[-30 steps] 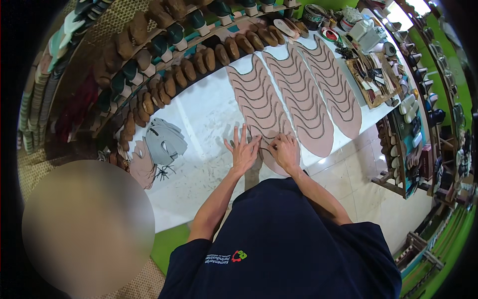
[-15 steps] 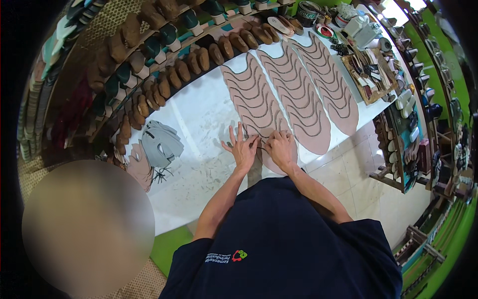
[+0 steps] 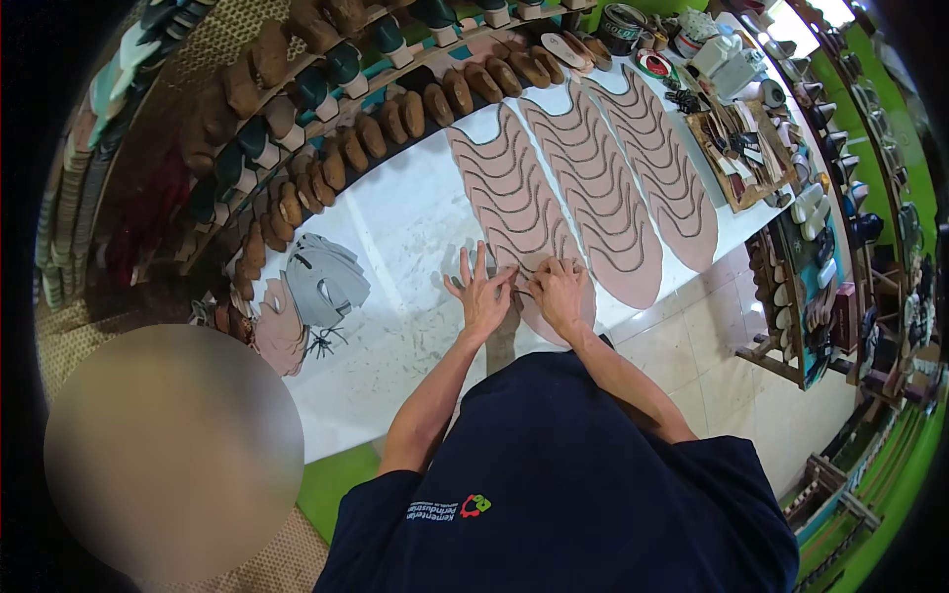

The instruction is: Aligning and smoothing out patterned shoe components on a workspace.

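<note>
Pinkish-brown shoe-upper pieces (image 3: 621,259) lie overlapped in three long columns, each curved edge lined with a thin dark strip. At the near end of the left column, my left hand (image 3: 485,304) pinches with thumb and forefinger while its other fingers stand spread. A short bit of thin dark strip seems to run from that pinch toward my right hand (image 3: 560,296). The right fingers are bunched together and bent down over the nearest piece (image 3: 546,321). What lies under their tips is hidden.
Grey cut pieces (image 3: 321,282), more pinkish pieces (image 3: 280,331) and loose black strips (image 3: 323,343) lie on the white table (image 3: 395,331) at left. Brown shoe lasts (image 3: 371,136) line the far edge. A tool-covered board (image 3: 736,148) sits at the far right; shoe racks (image 3: 791,326) stand beyond.
The whole view has shifted slightly. Both hands stay at the same piece, their fingers only a little moved, with the left still pinching and the right still bunched.
</note>
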Tool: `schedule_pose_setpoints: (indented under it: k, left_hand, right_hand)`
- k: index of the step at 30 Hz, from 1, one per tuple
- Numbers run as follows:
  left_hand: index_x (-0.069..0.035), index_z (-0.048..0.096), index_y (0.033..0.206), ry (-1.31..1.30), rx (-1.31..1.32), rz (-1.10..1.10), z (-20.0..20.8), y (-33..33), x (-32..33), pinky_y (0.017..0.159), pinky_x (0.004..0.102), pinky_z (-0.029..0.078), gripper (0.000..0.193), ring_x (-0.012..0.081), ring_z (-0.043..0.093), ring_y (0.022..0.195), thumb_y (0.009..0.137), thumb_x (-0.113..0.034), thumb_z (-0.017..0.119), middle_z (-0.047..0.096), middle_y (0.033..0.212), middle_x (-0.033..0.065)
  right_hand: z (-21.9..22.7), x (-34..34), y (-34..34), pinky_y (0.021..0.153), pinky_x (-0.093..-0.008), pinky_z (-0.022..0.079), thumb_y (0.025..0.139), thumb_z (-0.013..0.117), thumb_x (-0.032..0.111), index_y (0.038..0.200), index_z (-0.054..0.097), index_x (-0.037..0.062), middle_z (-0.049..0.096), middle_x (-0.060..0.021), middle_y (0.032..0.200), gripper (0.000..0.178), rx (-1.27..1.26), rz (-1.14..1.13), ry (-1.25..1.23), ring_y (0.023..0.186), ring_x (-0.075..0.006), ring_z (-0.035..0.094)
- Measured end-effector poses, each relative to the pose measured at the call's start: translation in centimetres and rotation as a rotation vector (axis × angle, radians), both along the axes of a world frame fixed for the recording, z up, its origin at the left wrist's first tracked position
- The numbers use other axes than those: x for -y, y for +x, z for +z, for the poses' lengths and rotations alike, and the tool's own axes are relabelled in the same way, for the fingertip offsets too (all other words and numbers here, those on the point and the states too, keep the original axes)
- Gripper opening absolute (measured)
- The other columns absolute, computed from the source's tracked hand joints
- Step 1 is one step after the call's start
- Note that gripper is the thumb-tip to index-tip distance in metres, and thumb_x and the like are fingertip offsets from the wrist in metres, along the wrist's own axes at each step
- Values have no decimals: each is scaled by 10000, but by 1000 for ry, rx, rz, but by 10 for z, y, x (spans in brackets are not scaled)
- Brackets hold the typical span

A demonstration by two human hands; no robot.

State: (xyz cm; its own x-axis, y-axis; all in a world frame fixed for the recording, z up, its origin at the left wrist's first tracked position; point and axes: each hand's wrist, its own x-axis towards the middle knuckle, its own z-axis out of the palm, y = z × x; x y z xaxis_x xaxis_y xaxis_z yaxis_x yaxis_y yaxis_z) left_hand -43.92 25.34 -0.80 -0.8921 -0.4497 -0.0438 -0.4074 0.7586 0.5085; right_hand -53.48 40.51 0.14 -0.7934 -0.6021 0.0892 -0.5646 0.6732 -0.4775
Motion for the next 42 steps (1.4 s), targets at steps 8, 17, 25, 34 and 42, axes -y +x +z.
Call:
schedule_pose_setpoints:
  k: [8,17,25,34,42]
  left_hand:
    - [-321,854,1153,41,41,7,-5,0,4,1147,848,-1,281,409,48,1650,964,-199,685,229,1783,104]
    - [-367,818,1236,13,38,-2,-5,6,11,1143,848,-7,342,414,70,1648,974,-206,668,241,1776,118]
    - [-389,791,1267,-51,-20,-35,-5,10,10,1147,835,13,359,402,99,1646,961,-235,684,238,1779,104]
    - [-403,787,1279,-70,-5,-40,-8,14,11,1140,825,36,374,400,126,1639,951,-242,706,238,1780,104]
    - [-413,794,1263,-46,27,9,-1,8,6,1143,829,15,295,382,130,1641,977,-405,725,269,1767,116]
  right_hand:
    - [8,0,-4,993,-511,346,849,826,300,899,846,142,686,-13,1014,167,58,-33,-60,1074,-262,590]
    - [-3,13,-2,1030,-520,321,878,800,288,892,828,135,677,-16,1052,157,2,-25,5,1108,-259,592]
    - [13,16,-8,1039,-515,325,879,789,282,881,827,127,684,-17,1057,159,47,-20,13,1115,-261,596]
    - [8,23,-6,999,-501,329,856,772,236,859,804,106,666,-28,1042,134,4,28,-1,1089,-242,611]
    - [4,24,-8,1034,-541,317,842,750,221,846,813,110,695,-38,1065,128,50,-89,59,1121,-260,605]
